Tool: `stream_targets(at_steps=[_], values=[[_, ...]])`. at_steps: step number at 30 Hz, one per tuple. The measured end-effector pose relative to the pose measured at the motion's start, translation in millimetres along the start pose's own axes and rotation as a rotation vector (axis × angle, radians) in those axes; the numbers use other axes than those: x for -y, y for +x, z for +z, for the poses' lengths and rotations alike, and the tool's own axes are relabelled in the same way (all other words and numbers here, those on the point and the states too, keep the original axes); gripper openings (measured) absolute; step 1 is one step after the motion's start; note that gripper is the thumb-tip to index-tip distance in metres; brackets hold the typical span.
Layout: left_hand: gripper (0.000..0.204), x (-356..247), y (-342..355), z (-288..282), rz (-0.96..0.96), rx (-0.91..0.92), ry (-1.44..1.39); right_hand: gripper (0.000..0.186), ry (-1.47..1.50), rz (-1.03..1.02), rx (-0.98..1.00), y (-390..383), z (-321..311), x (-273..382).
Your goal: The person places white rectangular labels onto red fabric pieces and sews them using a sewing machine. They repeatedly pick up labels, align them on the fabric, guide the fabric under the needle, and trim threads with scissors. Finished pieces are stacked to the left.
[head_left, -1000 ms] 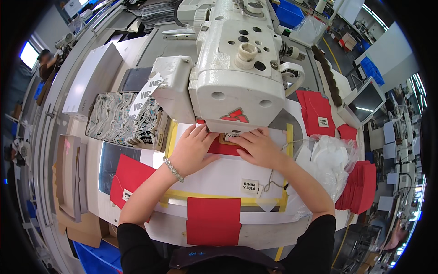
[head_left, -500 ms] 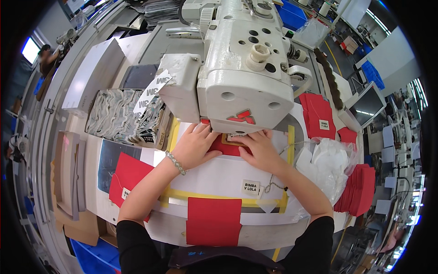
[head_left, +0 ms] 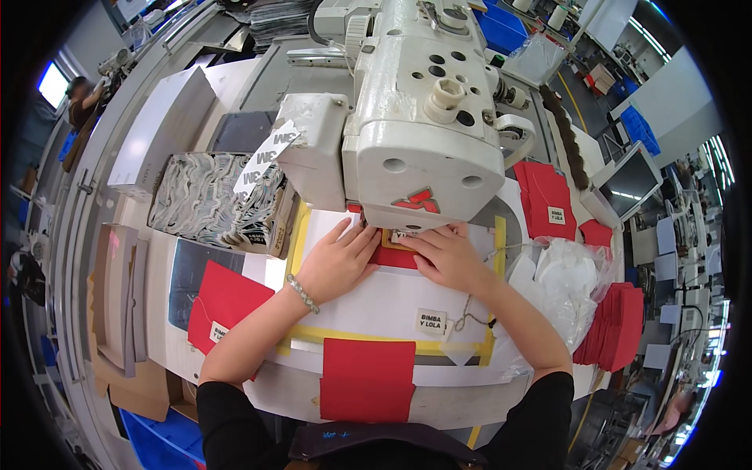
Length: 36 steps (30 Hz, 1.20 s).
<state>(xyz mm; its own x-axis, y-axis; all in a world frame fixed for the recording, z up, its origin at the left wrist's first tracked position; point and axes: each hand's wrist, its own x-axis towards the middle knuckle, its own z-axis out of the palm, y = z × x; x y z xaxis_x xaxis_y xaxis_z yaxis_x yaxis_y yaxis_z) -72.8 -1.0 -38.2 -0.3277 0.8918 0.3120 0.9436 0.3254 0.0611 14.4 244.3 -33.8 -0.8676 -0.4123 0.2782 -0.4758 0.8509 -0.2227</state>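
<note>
Evenly red, the flat piece [head_left: 394,258] lies beneath a tan frame [head_left: 387,241]

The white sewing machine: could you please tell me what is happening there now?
The person's left hand lies at the left edge of a red panel, and the right hand reaches over a small tan frame on it, below the head of the white sewing machine. Whether it is stitching cannot be seen. A square label and another red panel lie nearer the person.

Arms [head_left: 254,333] bent inward, left fingers [head_left: 362,241] (slightly) spread
</note>
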Motion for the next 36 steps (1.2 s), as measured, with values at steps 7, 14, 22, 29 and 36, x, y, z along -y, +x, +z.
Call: stream_targets(at_steps=[7,14,22,29,36], values=[[0.049,5.4,6.6,-2.1,-0.013,0.001,-0.123,0.041,0.053,0.010,0.045,-3.0,-4.0,-3.3],[0.051,13.2,12.5,-0.6,-0.032,0.025,-0.190,0.041,0.032,0.012,0.047,-1.7,-5.3,-2.0],[0.039,19.0,17.5,-3.6,-0.040,0.059,-0.208,0.042,0.050,0.031,0.047,-5.4,-3.4,-4.8],[0.039,25.0,18.2,-2.7,-0.029,0.036,-0.262,0.035,0.111,0.029,0.014,1.9,-7.0,-6.3],[0.039,26.2,19.9,-1.7,-0.059,0.085,-0.333,0.029,0.163,0.045,-0.071,11.5,-1.4,-0.7]])
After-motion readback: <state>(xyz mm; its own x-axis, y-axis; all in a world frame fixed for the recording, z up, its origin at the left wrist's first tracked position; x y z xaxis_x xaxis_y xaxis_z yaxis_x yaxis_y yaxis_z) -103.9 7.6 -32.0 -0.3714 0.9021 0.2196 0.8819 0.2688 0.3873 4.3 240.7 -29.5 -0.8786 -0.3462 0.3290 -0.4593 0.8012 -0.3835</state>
